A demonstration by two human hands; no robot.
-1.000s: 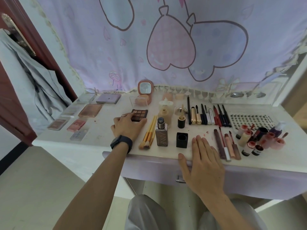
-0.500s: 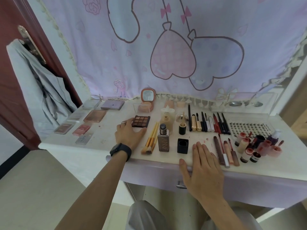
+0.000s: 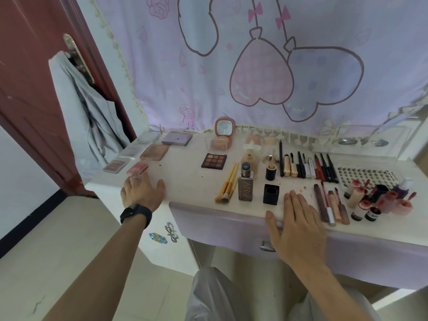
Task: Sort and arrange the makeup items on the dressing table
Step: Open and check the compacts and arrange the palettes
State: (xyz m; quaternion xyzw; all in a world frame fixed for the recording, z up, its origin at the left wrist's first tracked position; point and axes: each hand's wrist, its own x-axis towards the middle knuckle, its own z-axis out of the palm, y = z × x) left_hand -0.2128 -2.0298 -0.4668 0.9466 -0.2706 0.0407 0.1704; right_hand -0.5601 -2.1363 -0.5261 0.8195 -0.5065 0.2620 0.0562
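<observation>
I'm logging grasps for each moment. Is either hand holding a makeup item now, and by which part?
Nothing is held. The left hand lies open, fingertips at the pink blush compact; the right hand rests flat on the table's front edge.

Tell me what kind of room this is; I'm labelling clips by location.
Probably a bedroom at home: a dressing table covered with makeup, a cartoon-print curtain behind it, and clothing hanging on the door.

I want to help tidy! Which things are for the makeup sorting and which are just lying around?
For sorting: palette, brushes, foundation bottle, pencils, lip tubes, blush compact.

Just around: curtain, grey cloth, door, hair clips.
</observation>
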